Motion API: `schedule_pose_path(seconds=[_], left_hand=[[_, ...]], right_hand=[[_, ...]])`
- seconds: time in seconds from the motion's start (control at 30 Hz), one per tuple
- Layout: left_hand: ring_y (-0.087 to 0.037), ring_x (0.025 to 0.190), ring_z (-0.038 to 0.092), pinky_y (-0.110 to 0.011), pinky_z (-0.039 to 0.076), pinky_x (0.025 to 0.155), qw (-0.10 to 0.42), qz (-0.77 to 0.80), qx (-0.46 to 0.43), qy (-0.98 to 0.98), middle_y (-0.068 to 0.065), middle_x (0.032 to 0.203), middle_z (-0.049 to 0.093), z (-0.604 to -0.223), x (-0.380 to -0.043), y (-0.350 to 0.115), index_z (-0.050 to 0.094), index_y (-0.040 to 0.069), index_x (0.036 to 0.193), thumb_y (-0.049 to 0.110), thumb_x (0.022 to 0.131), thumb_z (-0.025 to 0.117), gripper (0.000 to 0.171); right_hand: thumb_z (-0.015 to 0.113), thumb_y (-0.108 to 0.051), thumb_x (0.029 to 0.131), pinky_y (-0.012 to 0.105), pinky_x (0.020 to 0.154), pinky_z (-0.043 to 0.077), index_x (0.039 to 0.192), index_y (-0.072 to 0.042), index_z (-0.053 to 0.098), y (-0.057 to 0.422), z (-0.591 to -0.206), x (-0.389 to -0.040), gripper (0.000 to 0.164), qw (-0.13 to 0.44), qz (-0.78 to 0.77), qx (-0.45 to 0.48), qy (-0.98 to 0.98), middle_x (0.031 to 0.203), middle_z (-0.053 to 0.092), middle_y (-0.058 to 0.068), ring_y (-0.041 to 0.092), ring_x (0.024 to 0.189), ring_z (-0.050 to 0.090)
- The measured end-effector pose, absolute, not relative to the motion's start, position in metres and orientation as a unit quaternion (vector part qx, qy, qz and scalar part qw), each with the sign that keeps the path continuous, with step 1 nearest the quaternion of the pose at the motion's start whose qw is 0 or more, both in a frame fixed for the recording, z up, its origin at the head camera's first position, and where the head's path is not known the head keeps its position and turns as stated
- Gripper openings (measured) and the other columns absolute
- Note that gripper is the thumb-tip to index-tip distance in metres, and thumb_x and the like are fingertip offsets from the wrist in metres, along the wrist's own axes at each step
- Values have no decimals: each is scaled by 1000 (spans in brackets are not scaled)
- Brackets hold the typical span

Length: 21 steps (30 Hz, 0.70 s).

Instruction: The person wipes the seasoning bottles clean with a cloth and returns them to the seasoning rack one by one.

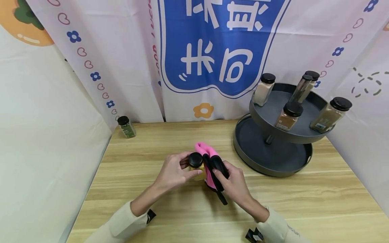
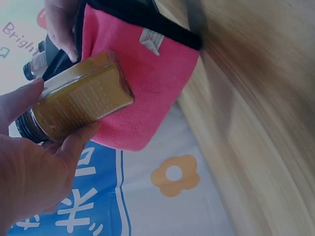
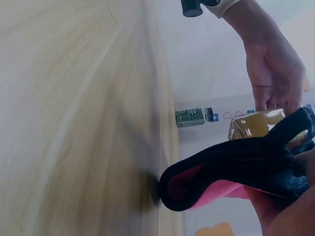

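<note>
My left hand [image 1: 174, 171] holds a square glass spice jar [image 2: 81, 98] with yellow-brown contents and a black lid, its thumb and fingers on either side. In the left wrist view the jar tilts, its base against a pink cloth [image 2: 147, 98] with black edging and a small white tag. My right hand [image 1: 236, 185] grips that cloth by its black part, just right of the jar. The cloth is folded over, its pink side bulging up behind the jar in the head view. From the right wrist, the cloth's black edge [image 3: 221, 152] partly covers the jar.
A two-tier dark round rack [image 1: 249, 145] stands at the right, with several black-lidded spice jars [image 1: 288, 116] on its upper tray. At the table's back left corner stands a jar with green contents [image 1: 127, 128]. Printed fabric [image 1: 136, 84] hangs behind the wooden table [image 1: 127, 189].
</note>
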<state>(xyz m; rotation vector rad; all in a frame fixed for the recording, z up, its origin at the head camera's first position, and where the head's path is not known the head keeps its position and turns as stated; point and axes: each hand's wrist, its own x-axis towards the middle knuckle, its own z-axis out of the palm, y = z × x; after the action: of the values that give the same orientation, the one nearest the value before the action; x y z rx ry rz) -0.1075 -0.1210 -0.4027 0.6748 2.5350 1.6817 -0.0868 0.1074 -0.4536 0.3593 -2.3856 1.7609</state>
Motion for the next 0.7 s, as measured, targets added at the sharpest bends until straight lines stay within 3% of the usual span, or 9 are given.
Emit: schedule_pose_path(seconds=[0.47, 0.7], left_hand=[[-34, 110, 75, -32, 61, 90, 43, 512, 233, 826, -22, 118, 75, -405, -112, -130, 67, -9, 127, 6, 84, 89, 50], [-20, 104, 74, -26, 60, 89, 63, 488, 267, 829, -15, 115, 75, -422, -119, -132, 70, -4, 123, 2, 83, 89, 45]], right_hand=[[73, -8, 100, 28, 49, 51, 95, -2, 70, 123, -451, -88, 8, 95, 609, 95, -782, 75, 67, 8, 11, 59, 60], [73, -5, 99, 28, 49, 53, 91, -3, 69, 128, -450, -88, 9, 108, 608, 95, -781, 75, 69, 8, 10, 59, 63]])
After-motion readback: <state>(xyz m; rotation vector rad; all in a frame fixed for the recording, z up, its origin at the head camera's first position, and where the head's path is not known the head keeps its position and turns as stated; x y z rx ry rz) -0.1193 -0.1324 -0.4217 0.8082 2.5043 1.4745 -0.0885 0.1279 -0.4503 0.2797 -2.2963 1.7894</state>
